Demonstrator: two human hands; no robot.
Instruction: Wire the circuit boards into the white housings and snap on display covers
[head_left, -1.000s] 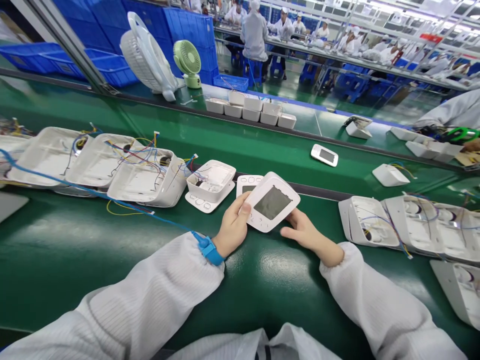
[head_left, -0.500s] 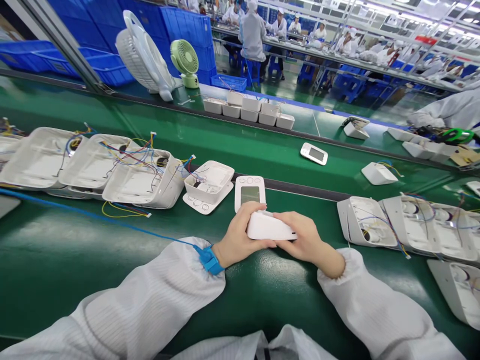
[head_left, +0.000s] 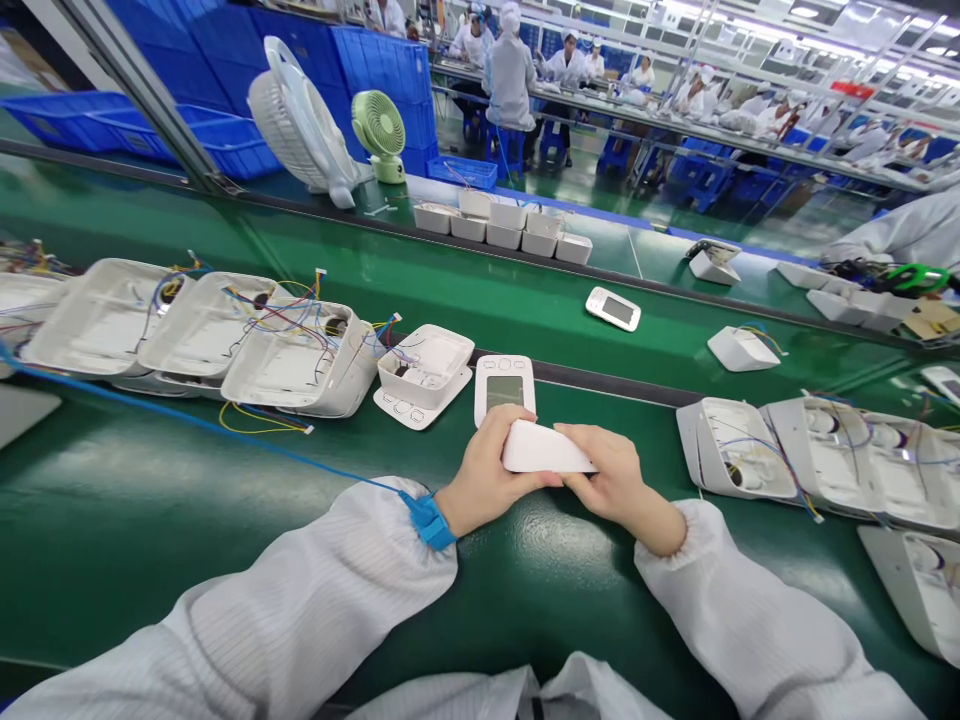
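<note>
Both my hands hold a white plastic device housing [head_left: 546, 448] just above the green work surface. My left hand [head_left: 487, 470], with a blue strap at the wrist, grips its left end between thumb and fingers. Closed round the right end is my right hand [head_left: 611, 470]. The housing's smooth, wedge-shaped side faces me; its far side is hidden. Right behind it lies a white front panel [head_left: 505, 365] with a grey display, partly covered by my left hand. To the left, an open housing [head_left: 427, 365] with wires rests on another panel [head_left: 405, 412].
Open wired housings [head_left: 292, 370] stand in a row at left, more housings [head_left: 750, 450] at right. A blue cord [head_left: 315, 462] runs left from my wrist. On the far green strip lie a display panel [head_left: 613, 309] and a housing [head_left: 742, 348]. Two fans [head_left: 379, 125] stand behind.
The housing in my hands has tilted slightly, both hands keeping their grip. On the far green strip, the display panel and the housing have shifted left.
</note>
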